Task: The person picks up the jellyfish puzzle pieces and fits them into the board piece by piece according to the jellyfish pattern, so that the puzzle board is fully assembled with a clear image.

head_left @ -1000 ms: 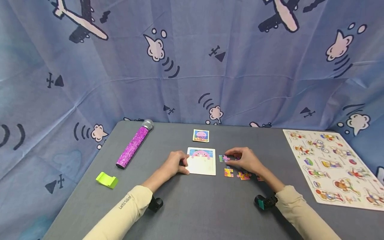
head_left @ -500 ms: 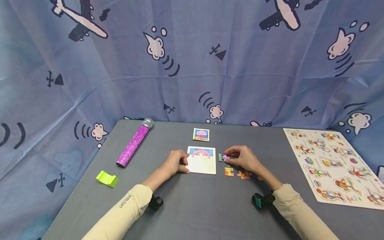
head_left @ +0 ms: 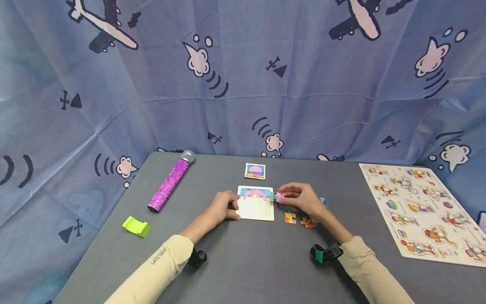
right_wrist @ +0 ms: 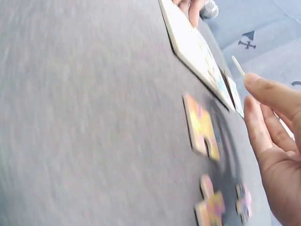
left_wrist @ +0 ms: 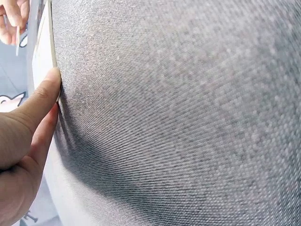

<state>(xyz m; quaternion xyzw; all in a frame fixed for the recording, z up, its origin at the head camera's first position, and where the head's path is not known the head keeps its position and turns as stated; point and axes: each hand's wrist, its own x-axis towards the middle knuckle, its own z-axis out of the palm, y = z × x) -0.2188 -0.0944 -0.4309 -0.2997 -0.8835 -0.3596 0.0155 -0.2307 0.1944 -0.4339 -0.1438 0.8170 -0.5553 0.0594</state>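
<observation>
My left hand (head_left: 221,207) holds the left edge of a square puzzle board (head_left: 255,211). A strip of pink face and blue water fills the board's top, and bare pale wood shows below. In the left wrist view the thumb (left_wrist: 52,77) lies on the board's edge. My right hand (head_left: 303,199) pinches a small jigsaw piece (head_left: 279,197), pink and green, over the board's upper right edge. The right wrist view shows this piece (right_wrist: 238,65) raised off the table. Nearby lie orange-yellow pieces (head_left: 290,218) and a blue piece (head_left: 323,202), partly behind the right hand.
A small picture card (head_left: 255,171) with a pink jellyfish lies behind the board. To the left are a glittery pink microphone (head_left: 169,183) and a lime-green block (head_left: 136,227). A large peg puzzle board (head_left: 423,211) covers the right side. A blue printed curtain (head_left: 243,84) hangs behind.
My right hand has moved left with the jigsaw piece, from beside the board to its right edge. A blue piece has come into view behind that hand. The left hand stays put.
</observation>
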